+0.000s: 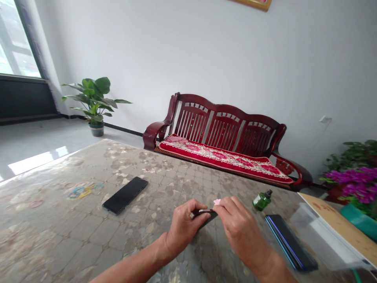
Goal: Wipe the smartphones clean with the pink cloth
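Observation:
Near the table's front middle, my left hand (185, 221) is closed round a dark phone (208, 218), its thumb on the near face. The phone is tilted, with one edge upward. My right hand (239, 224) has its fingers pinched at the phone's right end, on a small pink piece (217, 202) that shows above the fingertips. Whether the pink piece touches the phone I cannot tell. A second black phone (125, 195) lies flat to the left. On the right, dark phones with blue edges (290, 241) lie stacked beside a small green bottle (262, 200).
Coloured rubber bands (81, 190) lie on the patterned table (88, 228) at the left. A clear plastic sheet or case (326, 237) and a tan board (338, 226) lie at the right, near purple flowers (356, 182). A wooden bench (224, 129) stands behind.

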